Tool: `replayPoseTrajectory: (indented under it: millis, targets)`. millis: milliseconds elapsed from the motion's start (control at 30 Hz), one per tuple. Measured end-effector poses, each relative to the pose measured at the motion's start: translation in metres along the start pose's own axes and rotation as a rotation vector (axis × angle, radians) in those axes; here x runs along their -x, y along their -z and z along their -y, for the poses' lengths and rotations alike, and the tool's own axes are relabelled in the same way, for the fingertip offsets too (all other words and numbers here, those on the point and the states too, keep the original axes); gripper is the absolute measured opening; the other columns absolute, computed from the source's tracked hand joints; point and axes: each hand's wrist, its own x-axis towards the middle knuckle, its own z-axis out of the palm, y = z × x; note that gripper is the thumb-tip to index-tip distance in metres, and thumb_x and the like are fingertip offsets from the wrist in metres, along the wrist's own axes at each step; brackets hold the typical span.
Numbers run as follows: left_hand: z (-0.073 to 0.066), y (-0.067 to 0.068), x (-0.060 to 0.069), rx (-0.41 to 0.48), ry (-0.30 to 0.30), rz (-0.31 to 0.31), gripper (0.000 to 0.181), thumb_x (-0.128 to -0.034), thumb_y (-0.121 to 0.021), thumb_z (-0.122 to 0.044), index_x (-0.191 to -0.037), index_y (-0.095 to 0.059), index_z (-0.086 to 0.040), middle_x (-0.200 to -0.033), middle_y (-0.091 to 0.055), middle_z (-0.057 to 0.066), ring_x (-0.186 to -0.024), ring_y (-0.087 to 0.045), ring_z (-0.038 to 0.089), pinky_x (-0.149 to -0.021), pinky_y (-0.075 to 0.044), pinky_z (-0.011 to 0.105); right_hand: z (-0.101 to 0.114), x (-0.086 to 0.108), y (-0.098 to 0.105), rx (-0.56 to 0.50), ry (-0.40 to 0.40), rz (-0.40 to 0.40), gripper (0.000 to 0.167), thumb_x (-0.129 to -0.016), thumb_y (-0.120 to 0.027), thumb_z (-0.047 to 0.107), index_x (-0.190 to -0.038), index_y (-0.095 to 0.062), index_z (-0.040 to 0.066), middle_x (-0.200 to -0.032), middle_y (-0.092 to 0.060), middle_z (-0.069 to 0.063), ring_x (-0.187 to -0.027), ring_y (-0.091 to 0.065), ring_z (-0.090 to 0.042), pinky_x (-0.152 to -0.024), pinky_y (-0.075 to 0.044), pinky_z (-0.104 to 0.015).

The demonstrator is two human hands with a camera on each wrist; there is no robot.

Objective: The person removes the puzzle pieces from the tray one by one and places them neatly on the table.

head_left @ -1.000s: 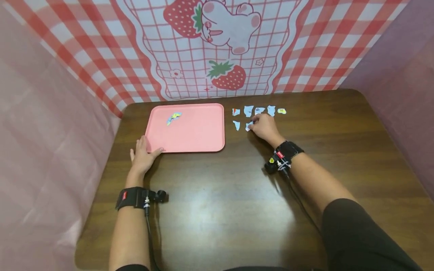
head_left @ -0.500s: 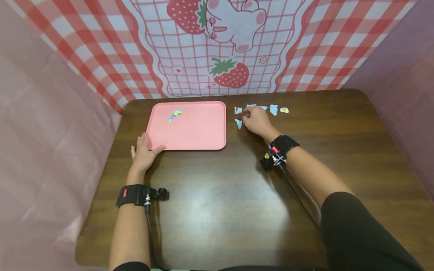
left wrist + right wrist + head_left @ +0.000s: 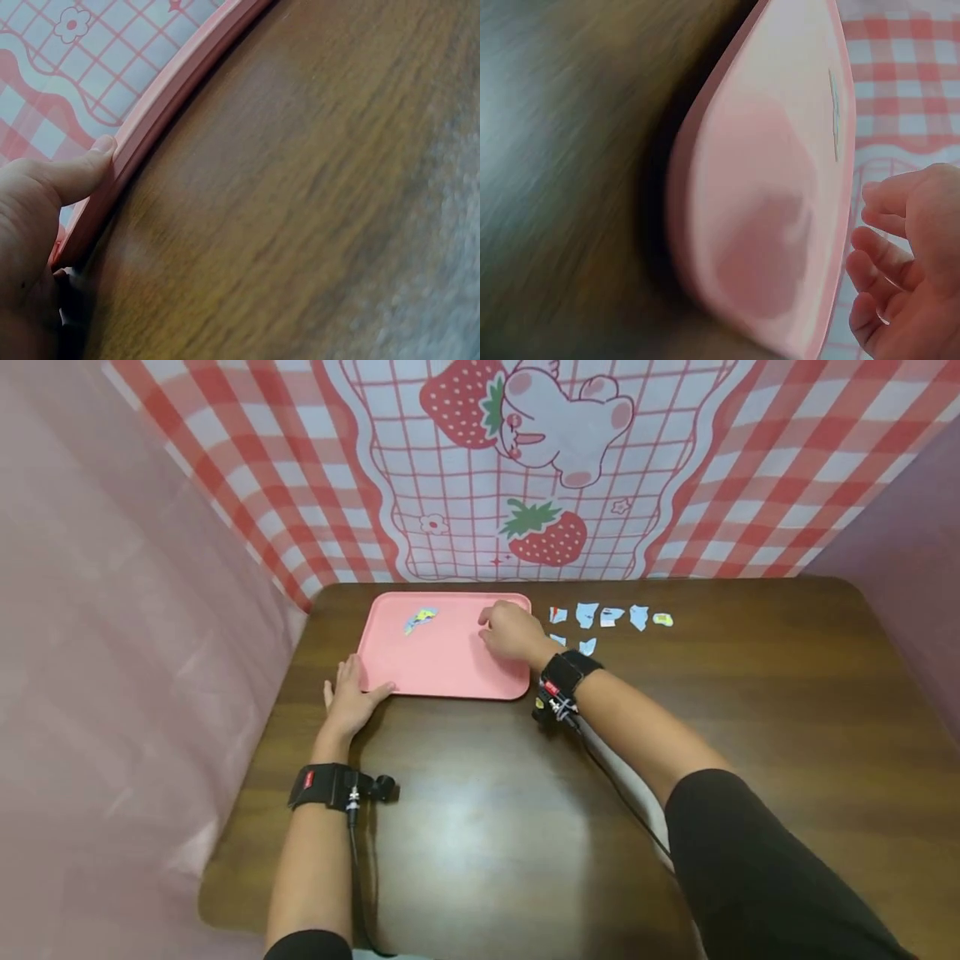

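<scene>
At the near-left corner of the pink tray (image 3: 450, 664) my left hand (image 3: 348, 702) rests with fairly straight fingers along the left side. Its thumb (image 3: 97, 154) touches the near rim in the left wrist view. A torn piece of printed paper (image 3: 420, 620), yellow and light blue, lies on the tray's left half. Over the tray's right part hovers my right hand (image 3: 513, 631); the right wrist view shows its fingers (image 3: 889, 255) loosely bent with nothing visible between them. Right of the tray lie several more paper scraps (image 3: 587, 615) in two rows, the lower row partly hidden.
The dark wooden table (image 3: 465, 810) carries everything. A red-and-white checked cloth (image 3: 720, 527) with strawberries hangs directly behind its far edge, and pink fabric (image 3: 135, 693) hangs at the left. A cable (image 3: 615, 785) trails from the right wrist.
My right hand has moved left from the lower-row scraps to above the tray; the scraps it covered show again. My left hand stays at the tray's corner. The head view has shifted.
</scene>
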Motion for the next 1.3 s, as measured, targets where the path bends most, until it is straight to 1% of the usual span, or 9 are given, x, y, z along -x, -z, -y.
replayPoseTrajectory:
  millis: [167,333,467,633,733,900,1000,1167,1300]
  targets:
    - [0.001,0.000,0.001,0.009,0.004,-0.015,0.100,-0.0953,-0.066,-0.046,-0.160,-0.007,0.003,-0.167,-0.007,0.020,-0.154,0.003,0.034,-0.117,0.014,0.057,0.021,-0.020,-0.015,0.037,0.060,0.042,0.030,-0.096,-0.061,0.016,-0.121,-0.071,0.003,-0.115,-0.067,-0.014,-0.111,-0.061,-0.027,-0.094,-0.050,-0.041]
    - [0.000,-0.004,-0.001,0.009,0.007,-0.019,0.100,-0.0948,-0.066,-0.047,-0.160,-0.009,0.002,-0.167,-0.008,0.020,-0.154,0.001,0.033,-0.117,0.013,0.057,0.041,-0.034,-0.028,0.130,0.105,0.110,0.025,-0.098,-0.058,0.016,-0.116,-0.073,0.007,-0.113,-0.061,-0.013,-0.105,-0.059,-0.030,-0.086,-0.053,-0.045]
    - [-0.002,-0.009,-0.002,0.022,0.010,-0.034,0.100,-0.0940,-0.068,-0.046,-0.160,-0.010,0.003,-0.167,-0.010,0.020,-0.155,0.000,0.033,-0.118,0.013,0.056,0.050,-0.044,-0.037,0.176,0.120,0.115,0.021,-0.099,-0.057,0.017,-0.111,-0.074,0.009,-0.110,-0.057,-0.013,-0.100,-0.057,-0.030,-0.081,-0.052,-0.046]
    - [-0.004,-0.011,-0.002,0.031,0.009,-0.031,0.101,-0.0938,-0.068,-0.046,-0.160,-0.010,0.003,-0.167,-0.011,0.020,-0.155,0.000,0.033,-0.118,0.013,0.056,0.055,-0.053,-0.046,0.188,0.088,0.086,0.024,-0.101,-0.055,0.015,-0.113,-0.074,0.010,-0.109,-0.058,-0.014,-0.099,-0.057,-0.030,-0.081,-0.052,-0.047]
    - [-0.002,-0.008,-0.001,0.031,0.009,-0.033,0.100,-0.0942,-0.068,-0.045,-0.160,-0.010,0.003,-0.167,-0.010,0.020,-0.154,0.001,0.034,-0.118,0.013,0.056,0.057,-0.063,-0.053,0.176,0.069,0.073,0.028,-0.102,-0.054,0.015,-0.122,-0.072,0.011,-0.114,-0.058,-0.015,-0.103,-0.058,-0.031,-0.085,-0.052,-0.047]
    - [0.003,-0.006,0.003,0.001,0.031,-0.050,0.099,-0.0937,-0.069,-0.043,-0.160,-0.011,0.003,-0.167,-0.011,0.020,-0.155,0.000,0.033,-0.118,0.013,0.056,0.056,-0.083,-0.072,0.142,0.083,0.046,0.030,-0.104,-0.051,0.018,-0.129,-0.066,0.010,-0.122,-0.057,-0.016,-0.107,-0.058,-0.031,-0.086,-0.054,-0.047]
    - [0.002,-0.008,0.002,0.015,0.021,-0.043,0.100,-0.0936,-0.069,-0.045,-0.160,-0.011,0.002,-0.167,-0.011,0.019,-0.155,0.000,0.032,-0.118,0.014,0.055,0.053,-0.092,-0.079,0.154,0.092,0.016,0.030,-0.103,-0.051,0.013,-0.131,-0.064,0.013,-0.126,-0.055,-0.016,-0.112,-0.056,-0.030,-0.086,-0.053,-0.047]
    - [0.000,-0.009,-0.001,0.025,0.018,-0.037,0.101,-0.0936,-0.068,-0.047,-0.161,-0.010,0.001,-0.167,-0.011,0.018,-0.155,0.001,0.031,-0.118,0.014,0.054,0.055,-0.100,-0.077,0.189,0.111,0.063,0.043,-0.097,-0.056,0.003,-0.136,-0.063,0.018,-0.132,-0.049,-0.019,-0.121,-0.047,-0.031,-0.090,-0.051,-0.049]
    - [0.000,-0.005,-0.003,0.011,0.018,-0.056,0.100,-0.0931,-0.069,-0.045,-0.160,-0.011,0.002,-0.167,-0.011,0.020,-0.155,0.000,0.032,-0.118,0.013,0.055,0.061,-0.105,-0.073,0.215,0.117,0.074,0.039,-0.095,-0.058,0.004,-0.132,-0.065,0.015,-0.126,-0.048,-0.017,-0.116,-0.046,-0.029,-0.089,-0.050,-0.048]
